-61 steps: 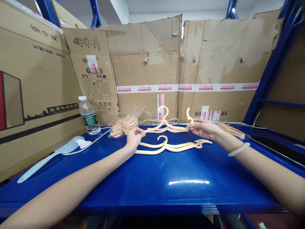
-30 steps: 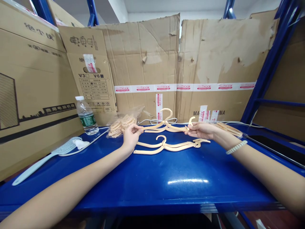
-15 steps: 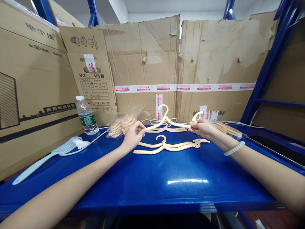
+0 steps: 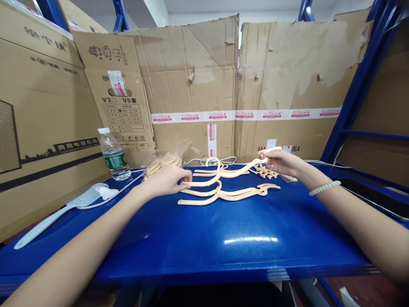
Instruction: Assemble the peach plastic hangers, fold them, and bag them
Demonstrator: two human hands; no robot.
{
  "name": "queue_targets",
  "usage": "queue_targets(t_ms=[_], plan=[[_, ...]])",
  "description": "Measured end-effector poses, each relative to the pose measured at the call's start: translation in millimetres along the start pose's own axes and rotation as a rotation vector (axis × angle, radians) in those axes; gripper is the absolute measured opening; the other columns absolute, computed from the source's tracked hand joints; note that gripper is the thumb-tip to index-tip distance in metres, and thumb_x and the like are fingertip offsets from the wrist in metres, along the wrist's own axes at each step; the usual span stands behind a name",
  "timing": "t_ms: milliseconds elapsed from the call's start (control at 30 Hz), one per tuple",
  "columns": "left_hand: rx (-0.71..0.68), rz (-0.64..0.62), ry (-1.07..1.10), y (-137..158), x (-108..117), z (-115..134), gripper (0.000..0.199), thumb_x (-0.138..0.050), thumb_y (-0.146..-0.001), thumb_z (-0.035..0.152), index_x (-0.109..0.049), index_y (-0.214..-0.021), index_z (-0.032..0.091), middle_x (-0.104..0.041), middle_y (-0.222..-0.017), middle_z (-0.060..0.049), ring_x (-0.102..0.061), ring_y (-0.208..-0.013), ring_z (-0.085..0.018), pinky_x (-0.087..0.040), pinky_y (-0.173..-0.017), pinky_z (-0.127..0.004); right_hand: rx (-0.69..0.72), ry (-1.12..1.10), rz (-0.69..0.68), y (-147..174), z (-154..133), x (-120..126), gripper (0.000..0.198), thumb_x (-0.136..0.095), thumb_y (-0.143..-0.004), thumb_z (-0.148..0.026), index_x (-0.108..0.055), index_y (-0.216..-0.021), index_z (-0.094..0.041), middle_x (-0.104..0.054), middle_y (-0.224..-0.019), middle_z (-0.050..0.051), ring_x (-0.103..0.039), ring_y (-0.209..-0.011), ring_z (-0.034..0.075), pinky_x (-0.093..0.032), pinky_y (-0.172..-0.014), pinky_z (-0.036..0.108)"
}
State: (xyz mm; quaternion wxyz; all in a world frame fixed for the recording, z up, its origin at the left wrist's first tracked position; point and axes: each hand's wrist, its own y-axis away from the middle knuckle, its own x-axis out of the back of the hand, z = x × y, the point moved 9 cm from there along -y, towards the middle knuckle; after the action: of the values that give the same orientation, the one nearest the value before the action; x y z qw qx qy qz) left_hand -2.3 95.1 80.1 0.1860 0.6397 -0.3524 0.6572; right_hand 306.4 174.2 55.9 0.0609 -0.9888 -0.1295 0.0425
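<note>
Between my two hands a cream plastic clothes hanger (image 4: pixel 234 173) is held up over the blue tabletop, tilted with its right side higher. My left hand (image 4: pixel 169 181) pinches the end of its left arm. My right hand (image 4: pixel 281 162) grips the other end, where a curved cream piece sticks out by the fingers. Just below lie more cream hangers (image 4: pixel 236 197), one overlapping another. Behind the held hanger another one (image 4: pixel 204 173) rests on the table, partly hidden.
A clear bag of cream pieces (image 4: pixel 164 162) lies beyond my left hand, near a water bottle (image 4: pixel 115 157) and a pale blue hairbrush (image 4: pixel 60 213). Small cream parts (image 4: pixel 266 171) lie by my right hand. A black phone (image 4: pixel 373 196) is at right. Cardboard (image 4: pixel 191 85) walls the back.
The held hanger has come lower and nearer, its hook tipping down and its right end rising. My left hand has moved left and down, my right hand slightly right and up.
</note>
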Motion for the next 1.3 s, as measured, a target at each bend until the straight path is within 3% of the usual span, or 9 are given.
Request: queue_targets(t_ms=[100,267,467,700,967,1300], plan=[[-0.010,-0.093,0.019,3,-4,4,0.007,-0.061,-0.080,0.023,-0.065,-0.077,0.018,-0.065,-0.074,0.000,-0.059,-0.069,-0.015,-0.038,-0.063,-0.024,-0.036,0.234,-0.124,5,1,10,0.020,-0.076,-0.065,-0.029,-0.070,-0.080,-0.018,-0.063,-0.071,0.001,-0.053,-0.058,0.009,-0.045,-0.053,0.022],[-0.047,-0.249,0.106,8,-21,23,0.003,-0.068,-0.074,0.020,-0.067,-0.075,0.018,-0.065,-0.073,0.001,-0.059,-0.067,-0.013,-0.039,-0.061,-0.022,-0.104,0.761,-0.481,18,15,-5,0.027,-0.077,-0.065,-0.036,-0.074,-0.082,-0.017,-0.069,-0.078,0.004,-0.059,-0.067,0.013,-0.046,-0.062,0.026],[0.016,-0.344,0.149,11,-39,23,0.008,-0.072,-0.070,0.013,-0.066,-0.073,0.018,-0.067,-0.069,0.002,-0.060,-0.063,-0.012,-0.037,-0.057,-0.021,-0.122,1.033,-0.659,20,32,-20,0.036,-0.076,-0.063,-0.046,-0.071,-0.079,-0.014,-0.067,-0.071,0.004,-0.059,-0.066,0.015,-0.044,-0.061,0.027],[0.043,-0.302,0.065,6,-47,10,0.011,-0.068,-0.069,0.007,-0.064,-0.070,0.017,-0.064,-0.066,0.002,-0.057,-0.061,-0.012,-0.034,-0.055,-0.021,-0.143,1.222,-0.642,18,38,-18,0.043,-0.074,-0.060,-0.053,-0.073,-0.079,-0.014,-0.070,-0.076,0.006,-0.062,-0.072,0.019,-0.043,-0.064,0.028],[0.084,-0.186,-0.045,-1,-45,-7,0.011,-0.061,-0.072,0.007,-0.062,-0.069,0.018,-0.065,-0.071,0.000,-0.058,-0.067,-0.015,-0.033,-0.057,-0.023,-0.139,1.321,-0.582,17,38,-18,0.043,-0.071,-0.059,-0.057,-0.069,-0.068,-0.015,-0.065,-0.066,0.003,-0.054,-0.062,0.016,-0.035,-0.055,0.026],[0.078,-0.140,-0.062,0,-34,-6,0.001,-0.062,-0.077,0.016,-0.062,-0.078,0.017,-0.064,-0.085,-0.003,-0.058,-0.078,-0.017,-0.037,-0.063,-0.024,-0.187,1.376,-0.496,15,37,-8,0.041,-0.068,-0.062,-0.055,-0.063,-0.070,-0.016,-0.061,-0.066,0.003,-0.051,-0.061,0.016,-0.032,-0.052,0.026]])
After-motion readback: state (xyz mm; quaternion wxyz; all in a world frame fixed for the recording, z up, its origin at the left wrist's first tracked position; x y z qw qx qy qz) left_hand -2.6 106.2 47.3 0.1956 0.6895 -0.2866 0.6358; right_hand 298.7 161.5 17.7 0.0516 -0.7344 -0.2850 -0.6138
